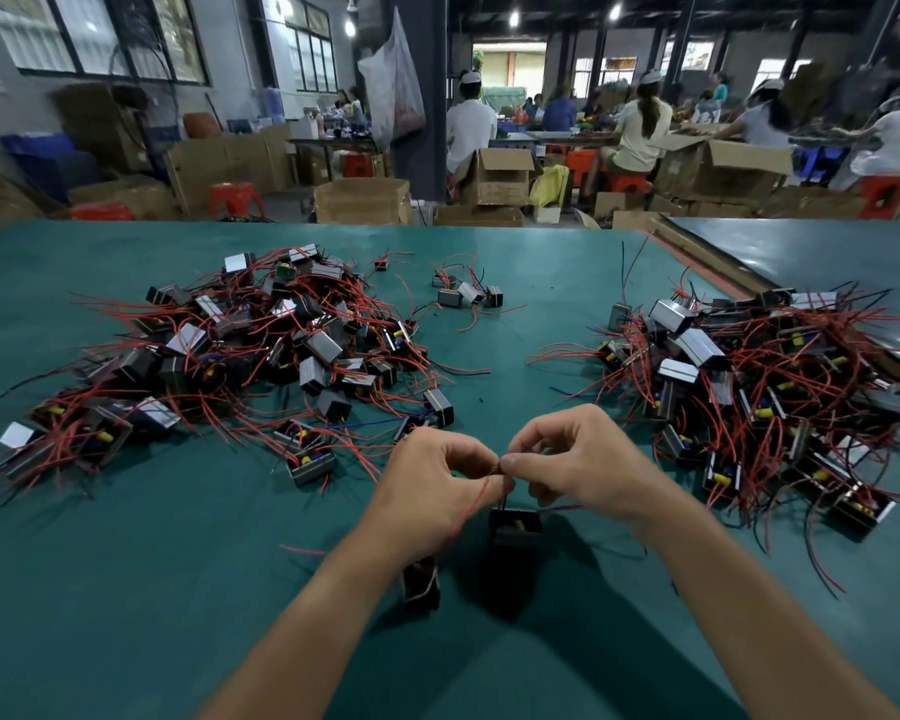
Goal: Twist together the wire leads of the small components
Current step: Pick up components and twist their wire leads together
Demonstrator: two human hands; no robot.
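Observation:
My left hand (432, 485) and my right hand (572, 465) meet fingertip to fingertip above the green table (126, 563). Both pinch thin wire leads at the same spot, where the ends come together. A small black box component (515, 527) hangs by its leads just below my right fingers. A second black component (421, 584) dangles lower, under my left wrist, on a red wire (468, 511) that runs across the back of that hand. The joint itself is hidden between my fingertips.
A big heap of black components with red leads (240, 345) lies at the left, another heap (759, 397) at the right. A small cluster (468, 293) sits farther back. Cardboard boxes, red stools and seated workers fill the room beyond the table's far edge.

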